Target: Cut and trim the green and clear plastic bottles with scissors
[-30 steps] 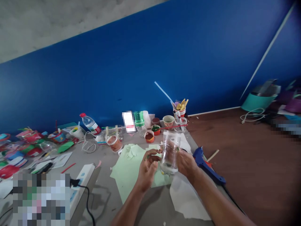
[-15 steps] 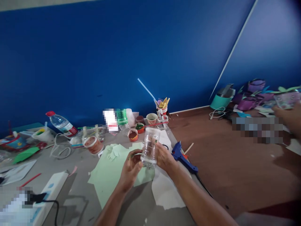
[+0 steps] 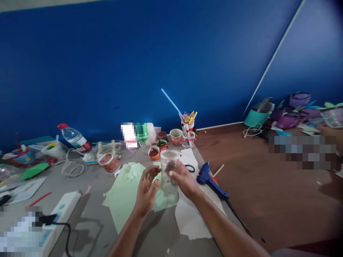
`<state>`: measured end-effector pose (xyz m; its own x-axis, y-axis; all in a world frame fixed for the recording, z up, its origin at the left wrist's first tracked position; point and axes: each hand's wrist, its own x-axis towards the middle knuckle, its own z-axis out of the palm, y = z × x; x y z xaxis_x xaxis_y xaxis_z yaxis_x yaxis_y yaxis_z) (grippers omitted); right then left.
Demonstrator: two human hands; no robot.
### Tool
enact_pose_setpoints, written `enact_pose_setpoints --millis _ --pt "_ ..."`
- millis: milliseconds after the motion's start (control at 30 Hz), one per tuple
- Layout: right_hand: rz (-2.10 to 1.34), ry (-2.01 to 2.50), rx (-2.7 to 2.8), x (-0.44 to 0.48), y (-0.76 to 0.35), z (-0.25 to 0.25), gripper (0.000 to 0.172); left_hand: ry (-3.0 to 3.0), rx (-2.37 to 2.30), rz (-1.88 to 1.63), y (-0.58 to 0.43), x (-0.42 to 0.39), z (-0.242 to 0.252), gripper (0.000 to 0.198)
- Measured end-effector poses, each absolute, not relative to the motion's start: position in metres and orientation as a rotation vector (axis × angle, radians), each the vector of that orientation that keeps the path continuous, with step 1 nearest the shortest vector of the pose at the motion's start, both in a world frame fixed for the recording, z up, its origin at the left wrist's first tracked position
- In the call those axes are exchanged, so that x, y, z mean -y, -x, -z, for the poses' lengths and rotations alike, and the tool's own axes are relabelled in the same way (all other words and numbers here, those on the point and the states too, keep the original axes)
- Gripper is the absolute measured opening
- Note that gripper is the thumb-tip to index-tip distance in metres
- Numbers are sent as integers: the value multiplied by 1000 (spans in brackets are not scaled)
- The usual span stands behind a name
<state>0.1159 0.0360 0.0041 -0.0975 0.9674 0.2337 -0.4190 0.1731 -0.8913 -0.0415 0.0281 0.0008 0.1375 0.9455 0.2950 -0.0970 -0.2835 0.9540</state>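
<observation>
A clear plastic container [image 3: 166, 178] with a white rim is held upright over the papers by my right hand [image 3: 187, 180], its thumb on the front and its fingers behind. My left hand [image 3: 147, 189] is just left of the container, fingers apart and holding nothing, with dark smudges on the fingers. Beneath lie light green paper [image 3: 120, 200] and white paper [image 3: 191, 223]. To the right of the container is a blue glue gun [image 3: 213, 182], and a black ring [image 3: 190, 168] lies on the white paper.
Small paint cups [image 3: 154, 153], a cup of wooden utensils [image 3: 188, 125] and a tilted bottle [image 3: 75, 139] stand along the blue wall. A power strip [image 3: 57, 217] is at left. Purple containers [image 3: 289, 119] and another person's hand [image 3: 331, 134] are at far right.
The container has turned in my right hand, and its rim now faces me more. My left hand has come off it and its fingers have spread. The view has shifted slightly left.
</observation>
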Motion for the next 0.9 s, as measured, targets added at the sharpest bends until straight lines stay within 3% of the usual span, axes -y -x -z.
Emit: enact_pose_setpoints --millis 167,333,500,700,900 --pt "-741 952 1526 -31 -114 -1 63 -1437 -839 -1293 42 -27 3 62" --pt "-603 969 1770 -23 -110 -6 62 -1515 -933 -1297 44 -28 3 56" --pt "-918 860 1762 -23 -122 -13 75 -1329 -815 -1314 43 -30 0 58" --pt "-1568 572 1278 -31 -135 -11 46 -1001 -675 -1256 38 -29 -10 54" --pt "-1423 697 966 -34 -126 -4 38 -811 -609 -1069 40 -26 -12 52"
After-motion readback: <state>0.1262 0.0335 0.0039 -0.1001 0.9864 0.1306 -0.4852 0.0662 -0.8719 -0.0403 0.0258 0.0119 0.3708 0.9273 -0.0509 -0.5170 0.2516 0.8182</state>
